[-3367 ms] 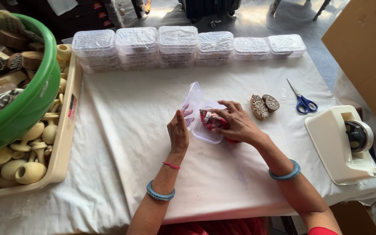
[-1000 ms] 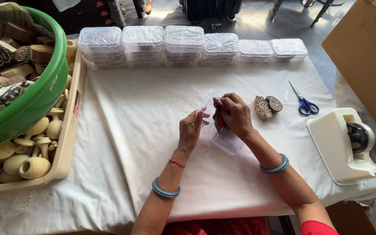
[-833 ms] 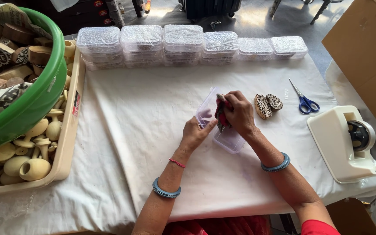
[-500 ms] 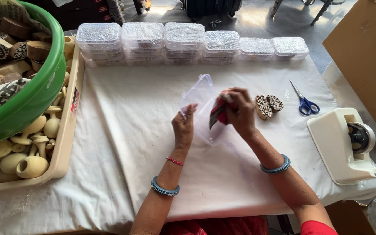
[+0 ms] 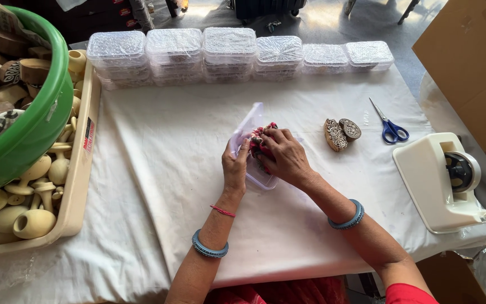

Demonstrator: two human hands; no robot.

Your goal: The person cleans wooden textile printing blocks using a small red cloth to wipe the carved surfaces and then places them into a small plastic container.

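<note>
In the head view a clear plastic box point(image 5: 261, 179) with its lid point(image 5: 247, 125) raised sits on the white cloth at the table's middle. My left hand point(image 5: 235, 169) grips the box's left side. My right hand point(image 5: 284, 155) presses a red patterned bundle point(image 5: 259, 142) down into the box, fingers closed over it. Two carved wooden stamps point(image 5: 340, 133) lie just right of my right hand.
Stacks of closed clear boxes point(image 5: 229, 52) line the far edge. Blue-handled scissors point(image 5: 389, 125) and a cream tape dispenser point(image 5: 442, 181) lie at the right. A beige tray of wooden pieces point(image 5: 80, 174) and a green tub point(image 5: 40, 124) stand at the left. A cardboard box point(image 5: 473, 62) stands far right.
The box has come down from a tilted, lifted hold onto the cloth. My right hand now pushes the red bundle deeper inside, and my left hand has moved onto the box's side.
</note>
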